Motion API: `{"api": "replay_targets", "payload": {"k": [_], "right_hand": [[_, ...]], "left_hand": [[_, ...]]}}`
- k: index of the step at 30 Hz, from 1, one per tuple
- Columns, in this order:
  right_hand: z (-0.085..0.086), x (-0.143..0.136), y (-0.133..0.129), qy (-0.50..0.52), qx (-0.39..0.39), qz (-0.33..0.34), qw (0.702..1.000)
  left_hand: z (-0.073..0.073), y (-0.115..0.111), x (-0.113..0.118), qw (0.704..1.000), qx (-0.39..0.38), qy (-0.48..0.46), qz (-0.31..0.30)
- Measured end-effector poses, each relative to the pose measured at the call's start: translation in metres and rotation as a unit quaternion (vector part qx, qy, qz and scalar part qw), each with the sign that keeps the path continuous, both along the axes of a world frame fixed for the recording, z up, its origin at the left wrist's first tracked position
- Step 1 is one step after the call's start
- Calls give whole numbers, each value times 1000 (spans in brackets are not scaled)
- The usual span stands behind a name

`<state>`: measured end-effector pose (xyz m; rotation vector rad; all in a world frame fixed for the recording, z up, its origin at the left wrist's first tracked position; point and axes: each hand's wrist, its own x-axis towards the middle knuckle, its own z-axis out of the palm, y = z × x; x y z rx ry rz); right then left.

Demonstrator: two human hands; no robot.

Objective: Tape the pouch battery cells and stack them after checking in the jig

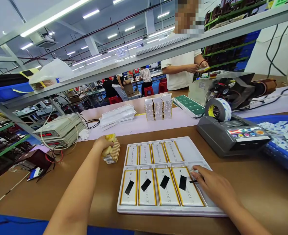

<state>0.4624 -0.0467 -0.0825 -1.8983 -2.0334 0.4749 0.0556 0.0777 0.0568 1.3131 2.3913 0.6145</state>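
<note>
My left hand [102,145] is closed around a small stack of flat battery cells [114,152], left of the tray, on the brown bench mat. In front of me lies a white plastic tray [195,147] with two rows of flat white pouch batteries with yellow edges. In the near row, each battery [146,197] carries a slanted piece of black tape [164,182]. The far-row batteries [158,153] have no black piece on them. Over the tray's right side, my right hand [213,184] pinches a thin dark strip [193,181], its tip close to the rightmost near battery.
Behind the tray stand tall battery stacks [158,107] and empty white trays [118,116]. A grey tape dispenser [232,137] with a tape roll [217,109] and a blue basket [281,156] are right. Instruments [62,130] stand left. Another person [180,70] works across the bench.
</note>
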Motion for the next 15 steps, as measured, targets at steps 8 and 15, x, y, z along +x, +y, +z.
{"api": "replay_targets", "payload": {"k": [8, 15], "right_hand": [[10, 0, -1, 77, 37, 9, 996], [52, -10, -7, -156, 48, 48, 985]], "left_hand": [[-6, 17, 6, 984, -123, 126, -31], [23, -1, 35, 980, -30, 197, 10]]}}
